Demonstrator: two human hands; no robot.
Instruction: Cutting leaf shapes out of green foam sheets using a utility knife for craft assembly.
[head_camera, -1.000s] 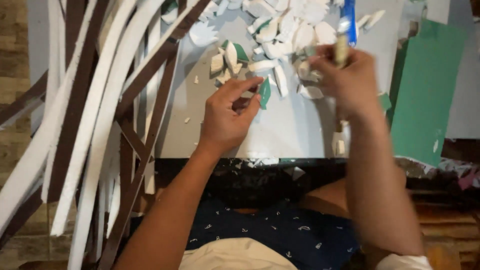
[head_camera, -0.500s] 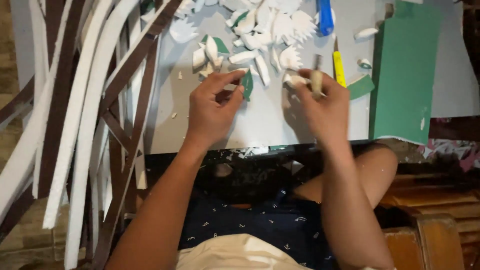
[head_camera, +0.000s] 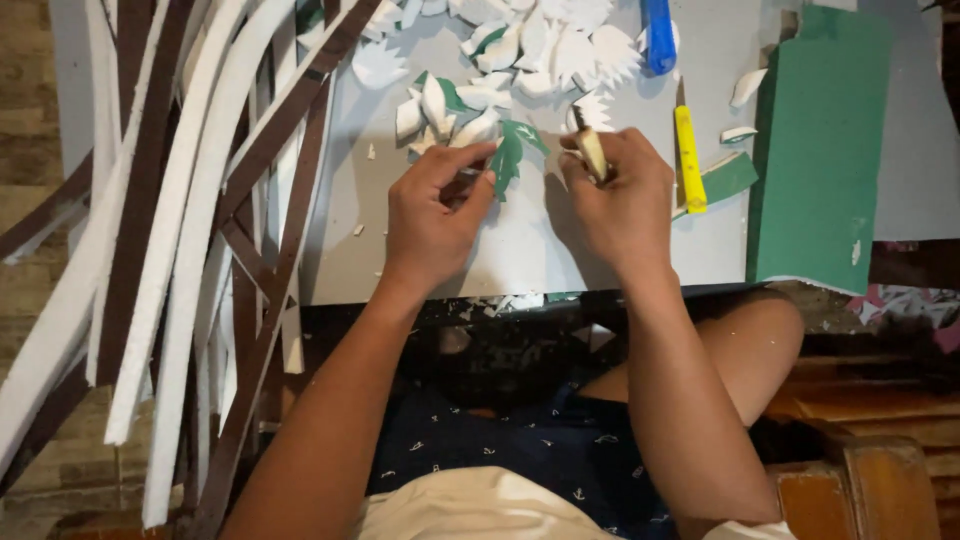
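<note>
on the grey board (head_camera: 520, 250), bare room lies only along the near edge; long white and brown foam strips (head_camera: 190, 250) crowd its left side, a green sheet (head_camera: 815, 150) its right. the left hand (head_camera: 430, 215) pinches a green leaf cutout (head_camera: 510, 155) between thumb and fingers, just beside the right hand (head_camera: 620, 195), closed around a wooden-handled tool (head_camera: 590, 150). a yellow cutter (head_camera: 688, 160) lies near.

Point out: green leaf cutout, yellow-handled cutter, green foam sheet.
green leaf cutout (head_camera: 508, 158), head view, middle of the leaf blade
yellow-handled cutter (head_camera: 688, 160), head view, middle of its yellow handle
green foam sheet (head_camera: 818, 150), head view, bare middle of the sheet
</note>
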